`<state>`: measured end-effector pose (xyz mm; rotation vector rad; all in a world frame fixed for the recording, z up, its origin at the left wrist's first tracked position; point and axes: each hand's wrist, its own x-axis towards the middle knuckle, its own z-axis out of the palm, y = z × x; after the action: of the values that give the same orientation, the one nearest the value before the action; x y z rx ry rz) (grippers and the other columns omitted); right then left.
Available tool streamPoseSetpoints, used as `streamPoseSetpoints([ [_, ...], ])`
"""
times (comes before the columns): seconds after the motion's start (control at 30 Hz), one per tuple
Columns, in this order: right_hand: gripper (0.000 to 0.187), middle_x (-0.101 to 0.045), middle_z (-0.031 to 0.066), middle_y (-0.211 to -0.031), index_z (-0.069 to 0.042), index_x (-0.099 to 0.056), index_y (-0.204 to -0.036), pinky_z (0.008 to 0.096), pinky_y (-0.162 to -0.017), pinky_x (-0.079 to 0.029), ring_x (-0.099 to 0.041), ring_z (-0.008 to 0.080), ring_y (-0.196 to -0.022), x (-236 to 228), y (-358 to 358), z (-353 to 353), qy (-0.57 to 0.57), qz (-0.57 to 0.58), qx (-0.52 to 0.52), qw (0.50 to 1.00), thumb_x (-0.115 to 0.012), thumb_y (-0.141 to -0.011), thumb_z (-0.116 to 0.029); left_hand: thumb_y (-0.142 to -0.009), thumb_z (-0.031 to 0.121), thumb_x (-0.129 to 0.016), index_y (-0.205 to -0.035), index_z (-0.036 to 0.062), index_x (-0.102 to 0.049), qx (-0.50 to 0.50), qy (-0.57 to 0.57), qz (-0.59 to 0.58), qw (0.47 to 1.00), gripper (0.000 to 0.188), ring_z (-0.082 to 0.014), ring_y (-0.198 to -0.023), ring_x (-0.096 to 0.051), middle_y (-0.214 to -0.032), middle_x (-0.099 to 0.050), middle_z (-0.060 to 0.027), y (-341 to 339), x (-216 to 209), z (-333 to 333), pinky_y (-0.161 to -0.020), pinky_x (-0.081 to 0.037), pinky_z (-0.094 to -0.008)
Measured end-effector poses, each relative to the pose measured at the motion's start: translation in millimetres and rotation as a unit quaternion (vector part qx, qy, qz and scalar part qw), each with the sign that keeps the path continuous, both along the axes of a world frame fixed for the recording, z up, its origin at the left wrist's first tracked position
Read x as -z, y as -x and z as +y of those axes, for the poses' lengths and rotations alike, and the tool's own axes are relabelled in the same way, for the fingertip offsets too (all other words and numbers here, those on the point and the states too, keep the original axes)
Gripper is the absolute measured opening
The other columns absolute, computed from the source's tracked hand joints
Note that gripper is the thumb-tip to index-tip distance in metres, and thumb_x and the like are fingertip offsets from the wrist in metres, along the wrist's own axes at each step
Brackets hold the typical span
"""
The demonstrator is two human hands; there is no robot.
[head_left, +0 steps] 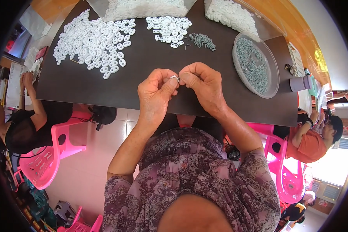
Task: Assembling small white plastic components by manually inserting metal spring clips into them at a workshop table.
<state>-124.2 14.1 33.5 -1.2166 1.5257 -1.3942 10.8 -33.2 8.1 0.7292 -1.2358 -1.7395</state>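
Patterned purple cloth of the wearer's top (185,162) is seen nearest the head camera, with both forearms stretched past it to a dark brown table (104,87). Over the table's near side, a small white piece (174,77) is pinched between thumb and forefinger of the left hand (155,92). Thumb and forefinger of the right hand (205,86) are drawn together at the piece's right side; whether anything is gripped between them cannot be told. Beyond the hands, white two-holed ovals are spread in a large heap (89,41) at left and a smaller heap (168,29) at centre, beside which a little pile of grey pins (203,41) is placed. More pins are contained in a round clear tub (273,71) at right. Near it, a lavender jar (297,83) is stood; any marking on it is too small to be read.
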Motion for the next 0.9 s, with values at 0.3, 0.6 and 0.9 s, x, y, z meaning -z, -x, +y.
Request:
streamPoseSetpoints([
  [0.3, 0.007, -0.06, 0.0043, -0.073, 0.004, -0.058, -0.083, 0.0237, -0.065, -0.046, -0.055, 0.0088, -0.07, 0.7, -2.3, 0.5, 0.004, 0.019, -0.006, 1.0, -0.056, -0.084, -0.003, -0.087, 0.006, -0.059, -0.09, 0.001, -0.059, -0.002, 0.01, -0.004, 1.0, 0.006, -0.0036, -0.061, -0.051, -0.076, -0.061, -0.0006, -0.9, -1.1, 0.7, -0.052, -0.04, -0.0158],
  [0.6, 0.007, -0.06, 0.0044, -0.073, 0.004, -0.058, -0.083, 0.0242, -0.065, -0.047, -0.056, 0.0089, -0.07, 1.8, -1.9, 0.7, 0.005, 0.034, 0.004, 0.999, -0.057, -0.084, -0.003, -0.086, 0.005, -0.06, -0.09, 0.0006, -0.059, 0.0, 0.008, -0.001, 1.0, 0.006, -0.0037, -0.062, -0.05, -0.076, -0.06, -0.0002, -1.3, -0.6, 1.1, -0.053, -0.04, -0.0159],
  [0.9, 0.006, -0.06, 0.0054, -0.072, 0.004, -0.057, -0.082, 0.0251, -0.063, -0.047, -0.056, 0.0098, -0.069, 4.6, -5.7, 0.8, 0.025, 0.046, 0.006, 0.999, -0.057, -0.083, -0.002, -0.087, 0.004, -0.058, -0.088, 0.0004, -0.058, -0.019, 0.022, -0.019, 0.999, 0.004, -0.0042, -0.062, -0.049, -0.073, -0.057, 0.0004, -1.0, -1.9, 4.8, -0.053, -0.039, -0.0167],
])
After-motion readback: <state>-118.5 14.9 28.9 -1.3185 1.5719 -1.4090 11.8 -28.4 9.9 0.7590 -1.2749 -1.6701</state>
